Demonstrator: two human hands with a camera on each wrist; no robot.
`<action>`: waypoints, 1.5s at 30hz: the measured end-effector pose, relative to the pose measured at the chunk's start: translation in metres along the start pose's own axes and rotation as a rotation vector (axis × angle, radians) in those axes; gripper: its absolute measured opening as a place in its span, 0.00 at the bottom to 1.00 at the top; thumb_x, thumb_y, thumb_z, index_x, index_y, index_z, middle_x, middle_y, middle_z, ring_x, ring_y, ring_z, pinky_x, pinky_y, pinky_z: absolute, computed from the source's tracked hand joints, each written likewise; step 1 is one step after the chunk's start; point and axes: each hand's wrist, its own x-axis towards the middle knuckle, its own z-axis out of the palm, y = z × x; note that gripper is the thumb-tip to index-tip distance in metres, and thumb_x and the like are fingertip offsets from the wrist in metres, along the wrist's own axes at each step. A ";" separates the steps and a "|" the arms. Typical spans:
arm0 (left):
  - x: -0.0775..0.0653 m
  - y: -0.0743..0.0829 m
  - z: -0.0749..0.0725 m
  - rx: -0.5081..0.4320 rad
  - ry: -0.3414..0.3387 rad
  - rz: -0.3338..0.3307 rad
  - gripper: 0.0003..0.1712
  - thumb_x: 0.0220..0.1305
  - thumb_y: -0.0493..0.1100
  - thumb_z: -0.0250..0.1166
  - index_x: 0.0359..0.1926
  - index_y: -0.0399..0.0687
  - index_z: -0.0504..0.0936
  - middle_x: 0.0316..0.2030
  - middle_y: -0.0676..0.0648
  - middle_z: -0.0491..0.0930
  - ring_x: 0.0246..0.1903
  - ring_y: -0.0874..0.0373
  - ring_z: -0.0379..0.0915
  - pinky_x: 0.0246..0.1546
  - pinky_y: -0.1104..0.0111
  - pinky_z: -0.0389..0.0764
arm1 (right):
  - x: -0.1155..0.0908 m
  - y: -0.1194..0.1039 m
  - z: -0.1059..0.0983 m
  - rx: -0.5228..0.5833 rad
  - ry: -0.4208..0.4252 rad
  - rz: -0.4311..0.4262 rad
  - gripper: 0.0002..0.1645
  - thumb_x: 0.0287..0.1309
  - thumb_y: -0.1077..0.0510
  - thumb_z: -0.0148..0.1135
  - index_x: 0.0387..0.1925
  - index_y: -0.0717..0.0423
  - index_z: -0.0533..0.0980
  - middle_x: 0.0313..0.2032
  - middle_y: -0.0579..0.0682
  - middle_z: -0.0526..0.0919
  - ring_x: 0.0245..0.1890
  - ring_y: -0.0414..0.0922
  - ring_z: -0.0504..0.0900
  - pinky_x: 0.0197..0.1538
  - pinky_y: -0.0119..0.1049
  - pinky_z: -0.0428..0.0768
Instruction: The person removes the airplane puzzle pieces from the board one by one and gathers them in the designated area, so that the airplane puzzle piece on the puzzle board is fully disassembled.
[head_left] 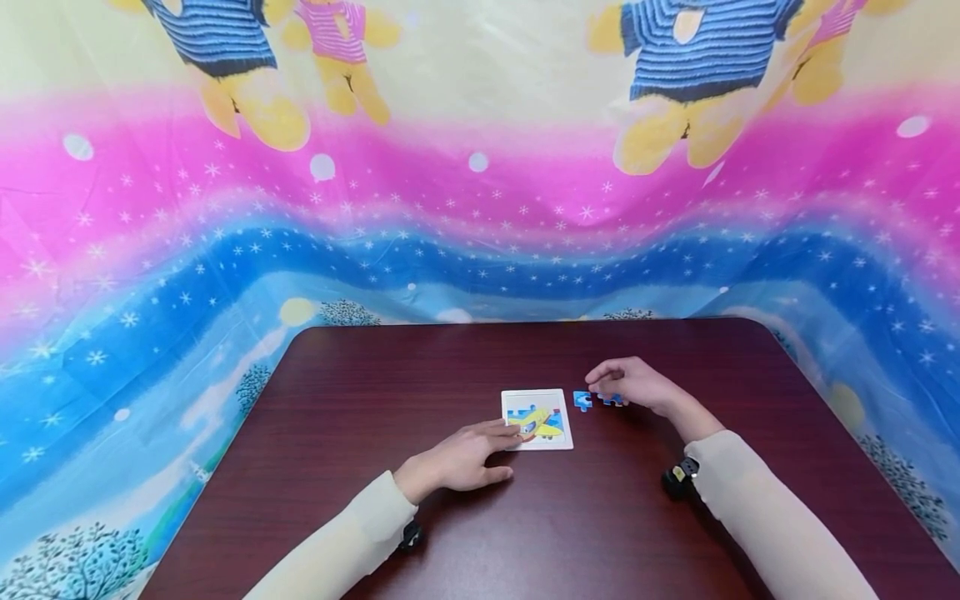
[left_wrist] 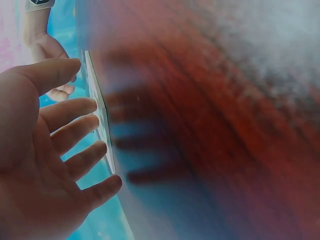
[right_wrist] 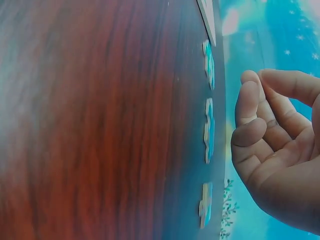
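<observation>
A small white-framed puzzle board lies on the table, with a yellow airplane picture partly filled in. My left hand reaches over its left side, fingers extended and spread, fingertips right at the board. In the left wrist view, those fingers overlap the board's edge. Right of the board lie blue puzzle pieces, partly hidden by my right hand. That hand is close above them, fingers curled and thumb near the fingertips, with nothing visible between them. The right wrist view shows three loose pieces in a row.
The dark red-brown wooden table has rounded far corners. Behind it and along both sides hangs a colourful curtain with bears and snowflakes. Both sleeved wrists carry small black cameras.
</observation>
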 end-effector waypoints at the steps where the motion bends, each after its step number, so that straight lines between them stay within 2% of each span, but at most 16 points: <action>1: 0.000 0.000 0.000 0.001 0.002 0.001 0.31 0.71 0.55 0.59 0.72 0.54 0.69 0.74 0.54 0.64 0.76 0.54 0.55 0.74 0.61 0.62 | 0.001 -0.001 0.001 0.000 -0.005 -0.004 0.18 0.66 0.58 0.61 0.55 0.61 0.79 0.49 0.59 0.86 0.37 0.51 0.80 0.31 0.40 0.77; 10: -0.003 0.000 0.000 0.010 -0.007 -0.020 0.32 0.71 0.56 0.59 0.72 0.54 0.69 0.74 0.54 0.64 0.76 0.54 0.56 0.74 0.59 0.63 | 0.006 -0.012 0.016 0.010 -0.024 -0.027 0.17 0.65 0.56 0.64 0.52 0.60 0.80 0.40 0.60 0.86 0.36 0.53 0.80 0.29 0.40 0.77; 17: -0.005 0.002 -0.001 0.005 -0.014 -0.013 0.31 0.72 0.56 0.59 0.71 0.53 0.70 0.74 0.54 0.64 0.75 0.55 0.58 0.73 0.60 0.65 | 0.011 -0.017 0.028 0.024 -0.053 -0.059 0.16 0.64 0.57 0.64 0.51 0.60 0.81 0.39 0.61 0.86 0.34 0.52 0.80 0.29 0.41 0.78; 24: -0.007 0.003 -0.003 -0.013 -0.013 -0.015 0.30 0.72 0.55 0.59 0.70 0.51 0.72 0.74 0.53 0.65 0.75 0.54 0.58 0.73 0.60 0.64 | 0.016 -0.025 0.040 0.019 -0.068 -0.059 0.15 0.63 0.54 0.66 0.49 0.56 0.82 0.36 0.57 0.86 0.34 0.51 0.81 0.29 0.41 0.79; 28: -0.008 0.003 -0.002 -0.011 -0.011 0.001 0.30 0.72 0.55 0.58 0.70 0.51 0.72 0.74 0.52 0.65 0.75 0.54 0.59 0.72 0.59 0.65 | 0.019 -0.030 0.048 0.023 -0.082 -0.064 0.15 0.64 0.53 0.65 0.49 0.54 0.82 0.37 0.55 0.86 0.35 0.52 0.81 0.29 0.40 0.78; 36: -0.009 0.004 -0.002 -0.010 -0.012 0.004 0.29 0.72 0.55 0.58 0.70 0.52 0.73 0.73 0.53 0.66 0.74 0.54 0.60 0.72 0.60 0.66 | 0.020 -0.042 0.059 0.064 -0.119 -0.086 0.16 0.63 0.55 0.65 0.50 0.58 0.82 0.39 0.57 0.87 0.33 0.50 0.81 0.27 0.38 0.74; 45: -0.007 0.002 -0.003 0.003 -0.022 -0.001 0.32 0.73 0.56 0.57 0.71 0.48 0.70 0.73 0.52 0.66 0.74 0.54 0.59 0.73 0.60 0.64 | 0.025 -0.048 0.071 0.037 -0.123 -0.090 0.15 0.62 0.56 0.65 0.49 0.56 0.83 0.40 0.53 0.88 0.33 0.46 0.81 0.30 0.39 0.78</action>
